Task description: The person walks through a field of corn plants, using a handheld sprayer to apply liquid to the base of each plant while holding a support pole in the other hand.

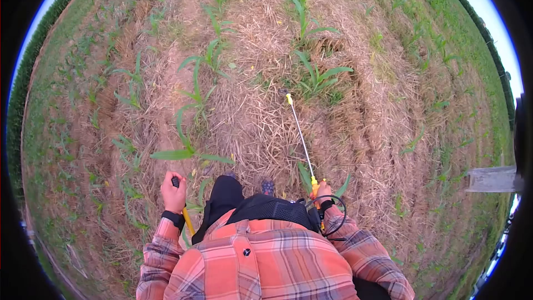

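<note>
My left hand [173, 193] is closed around the black-ended grip of a yellow pump lever [189, 222], low at my left side. On the other side, my right hand [323, 190] grips the yellow handle of a sprayer wand [301, 133]. Its thin metal tube points forward and slightly left, ending in a yellow nozzle [288, 99] above the straw, close to a young corn plant [317, 79]. From the handle a black hose [343, 205] loops beside my right wrist. The sprayer's tank is out of sight.
Rows of young corn plants [210, 58] run forward through dry straw [261, 128] and soil. One broad-leaved plant [187, 153] stands just ahead of my left hand. My patterned shoe [268, 187] shows below. A grey post-like piece [491, 179] juts in at the right edge.
</note>
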`<action>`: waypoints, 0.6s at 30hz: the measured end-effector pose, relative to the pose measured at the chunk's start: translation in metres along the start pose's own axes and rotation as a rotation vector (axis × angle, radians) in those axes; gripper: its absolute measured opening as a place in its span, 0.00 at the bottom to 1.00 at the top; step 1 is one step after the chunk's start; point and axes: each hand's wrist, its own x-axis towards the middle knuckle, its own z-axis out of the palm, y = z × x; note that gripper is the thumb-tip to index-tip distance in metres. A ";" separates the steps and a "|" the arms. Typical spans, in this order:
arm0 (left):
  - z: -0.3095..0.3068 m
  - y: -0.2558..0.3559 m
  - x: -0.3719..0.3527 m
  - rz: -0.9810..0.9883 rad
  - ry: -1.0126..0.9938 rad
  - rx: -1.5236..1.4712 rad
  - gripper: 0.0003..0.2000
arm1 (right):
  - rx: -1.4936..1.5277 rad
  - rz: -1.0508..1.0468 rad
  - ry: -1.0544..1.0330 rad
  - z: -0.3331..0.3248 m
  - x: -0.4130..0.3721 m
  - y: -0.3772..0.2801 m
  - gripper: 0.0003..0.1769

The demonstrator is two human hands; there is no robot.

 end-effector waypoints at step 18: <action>0.005 -0.054 0.159 -0.125 0.009 -0.143 0.05 | 0.044 0.069 -0.159 0.104 0.042 -0.151 0.30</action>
